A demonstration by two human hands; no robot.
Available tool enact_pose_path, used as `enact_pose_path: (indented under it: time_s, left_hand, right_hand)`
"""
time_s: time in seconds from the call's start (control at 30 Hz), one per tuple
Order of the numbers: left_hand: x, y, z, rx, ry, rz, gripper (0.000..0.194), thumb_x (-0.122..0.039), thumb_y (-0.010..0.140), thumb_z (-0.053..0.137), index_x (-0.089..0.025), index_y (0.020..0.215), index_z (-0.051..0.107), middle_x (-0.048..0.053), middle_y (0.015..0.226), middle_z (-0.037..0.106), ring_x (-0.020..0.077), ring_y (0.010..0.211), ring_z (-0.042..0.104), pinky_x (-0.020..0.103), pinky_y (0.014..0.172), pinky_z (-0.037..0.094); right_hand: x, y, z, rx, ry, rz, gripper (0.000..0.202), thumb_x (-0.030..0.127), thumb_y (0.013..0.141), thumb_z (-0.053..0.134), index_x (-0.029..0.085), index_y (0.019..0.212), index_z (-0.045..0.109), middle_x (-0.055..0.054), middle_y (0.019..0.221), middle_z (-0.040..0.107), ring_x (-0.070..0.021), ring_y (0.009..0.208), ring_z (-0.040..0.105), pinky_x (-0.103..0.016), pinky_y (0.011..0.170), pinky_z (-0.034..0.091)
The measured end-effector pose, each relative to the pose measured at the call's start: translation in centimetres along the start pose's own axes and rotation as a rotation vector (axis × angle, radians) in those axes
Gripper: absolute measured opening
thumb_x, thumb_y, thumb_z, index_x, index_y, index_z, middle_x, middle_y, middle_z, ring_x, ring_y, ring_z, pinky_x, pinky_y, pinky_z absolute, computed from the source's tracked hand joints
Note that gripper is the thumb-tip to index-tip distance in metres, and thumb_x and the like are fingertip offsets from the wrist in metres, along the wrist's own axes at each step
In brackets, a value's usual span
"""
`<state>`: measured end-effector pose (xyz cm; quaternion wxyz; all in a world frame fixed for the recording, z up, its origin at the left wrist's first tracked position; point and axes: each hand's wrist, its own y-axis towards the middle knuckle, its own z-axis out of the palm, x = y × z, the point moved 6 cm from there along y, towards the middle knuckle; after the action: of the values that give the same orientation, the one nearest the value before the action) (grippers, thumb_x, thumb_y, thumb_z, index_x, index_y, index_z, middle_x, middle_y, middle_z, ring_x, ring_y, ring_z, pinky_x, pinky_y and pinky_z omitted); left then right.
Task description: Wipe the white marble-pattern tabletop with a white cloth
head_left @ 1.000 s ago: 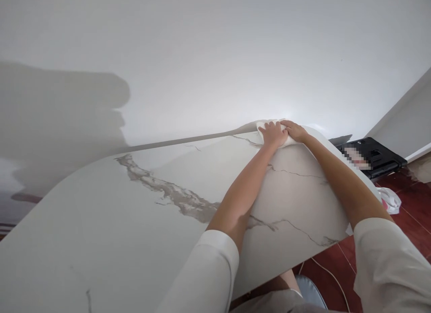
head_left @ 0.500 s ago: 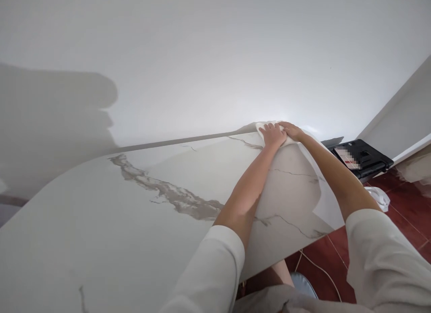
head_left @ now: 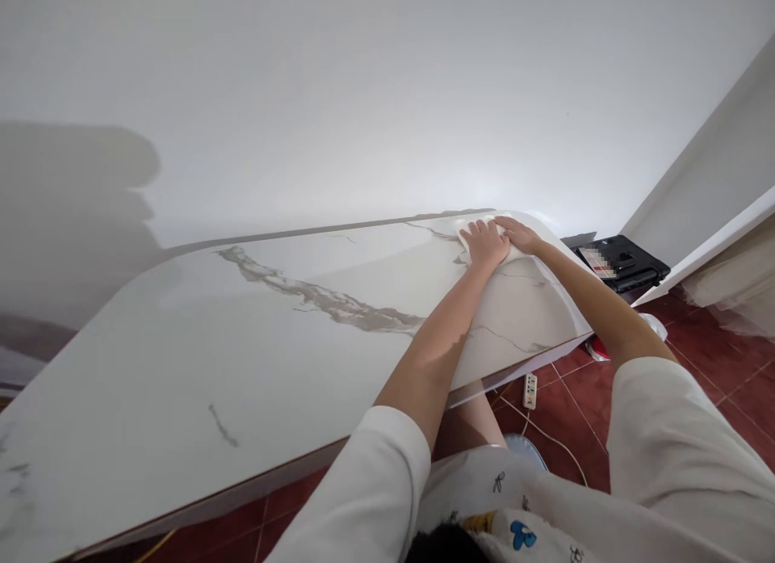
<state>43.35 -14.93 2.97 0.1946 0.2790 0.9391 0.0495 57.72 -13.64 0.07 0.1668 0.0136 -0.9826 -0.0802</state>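
Observation:
Near the far right end of the marbled white tabletop (head_left: pixel 291 369), a white cloth (head_left: pixel 465 225) lies flat under both my hands. My left hand (head_left: pixel 487 243) presses down on it with fingers spread. Just to the right, my right hand (head_left: pixel 519 235) rests on the cloth's far side, its fingers stretched out toward the left hand and almost touching it. Much of the cloth is hidden beneath the hands.
A white wall (head_left: pixel 339 102) runs along the table's far edge. Right of the table are a black case (head_left: pixel 633 260) and a pale curtain (head_left: pixel 732 292). A power strip (head_left: pixel 529 391) with a cord lies on the red tiled floor (head_left: pixel 581 385).
The view has shifted, showing more of the table's near edge, the floor and the power strip. Both hands remain on the cloth at the table's far right, in nearly the same pose.

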Motion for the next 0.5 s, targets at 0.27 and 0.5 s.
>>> enact_pose_path:
  time_s: [0.27,0.5]
  left_hand:
    - [-1.9,-4.7,-0.4,0.005,-0.009,0.071,0.046,-0.037,0.096,0.031,-0.019,0.134,0.049,0.014,0.143,0.048,0.0316,0.133,0.036,0.054,0.113,0.023]
    - [-3.1,-9.1,-0.8,0.017,-0.009,0.091,0.047,-0.038,0.096,0.032,-0.019,0.137,0.047,0.013,0.147,0.044,0.0318,0.137,0.033,0.054,0.114,0.022]
  right_hand:
    - [0.8,-5.8,-0.4,-0.013,0.02,0.072,0.055,0.031,0.093,0.032,0.026,0.147,0.043,0.0,0.158,0.038,-0.0253,0.149,0.026,-0.052,0.124,0.02]
    - [2.7,-10.5,-0.6,-0.048,0.006,-0.011,0.057,0.047,0.097,0.025,0.025,0.146,0.044,-0.003,0.156,0.042,-0.0246,0.148,0.029,-0.049,0.125,0.019]
